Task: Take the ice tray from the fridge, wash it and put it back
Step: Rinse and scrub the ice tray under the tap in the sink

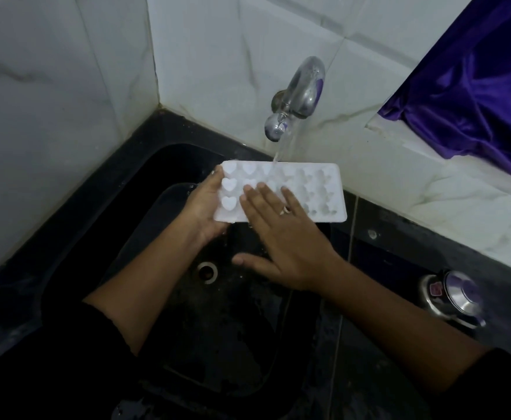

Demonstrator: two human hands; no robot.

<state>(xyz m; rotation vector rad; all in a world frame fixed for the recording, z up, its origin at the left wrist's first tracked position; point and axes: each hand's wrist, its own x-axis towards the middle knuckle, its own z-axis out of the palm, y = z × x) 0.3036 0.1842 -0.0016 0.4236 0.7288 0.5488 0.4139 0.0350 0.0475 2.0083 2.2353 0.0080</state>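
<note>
A white ice tray (317, 189) with heart-shaped cups is held level over the black sink (145, 165), under the running tap (299, 95). Water falls onto the tray's far edge near its middle. My left hand (201, 207) grips the tray's left end from below, thumb on the near corner. My right hand (281, 237) lies flat on the tray's top, fingers spread and pressed over the middle cups, a ring on one finger. The cups under my right hand are hidden.
The sink drain (208, 271) sits below the hands. A steel lidded pot (454, 298) stands on the dark counter at the right. A purple cloth (472, 83) hangs at the upper right. White tiled walls close in the left and back.
</note>
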